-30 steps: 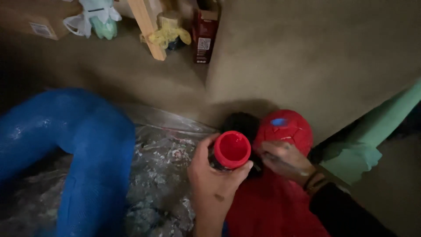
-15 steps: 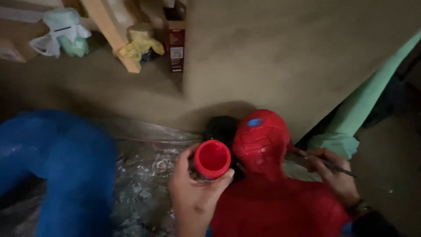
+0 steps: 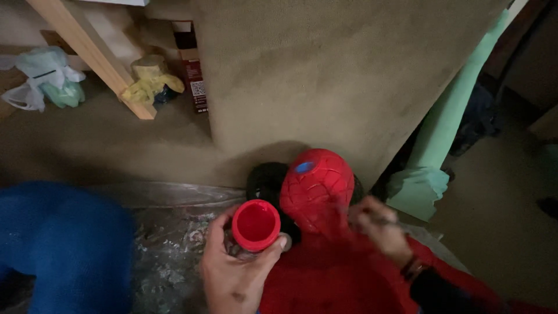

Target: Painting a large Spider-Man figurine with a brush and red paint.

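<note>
Your left hand (image 3: pixel 232 279) is clamped on the red paint cup (image 3: pixel 256 224), just beside the figure's head (image 3: pixel 317 186) – mostly red, one blue spot left; right hand (image 3: pixel 381 229) blurred at its neck – grip unclear

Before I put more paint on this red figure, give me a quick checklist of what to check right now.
1. Paint pot grip: ok. The left hand holds the red paint pot upright, its mouth open and facing up.
2. Paint level: ok. Red paint shows inside the pot.
3. Brush: cannot tell. The right hand is motion-blurred and the thin tool in it barely shows.
4. Work surface: ok. The red figure's head is in plain view beside the pot.
5. Floor cover: ok. A plastic sheet lies under the pot.
6. Blue figure: ok. It sits apart to the left, clear of both hands.
</note>
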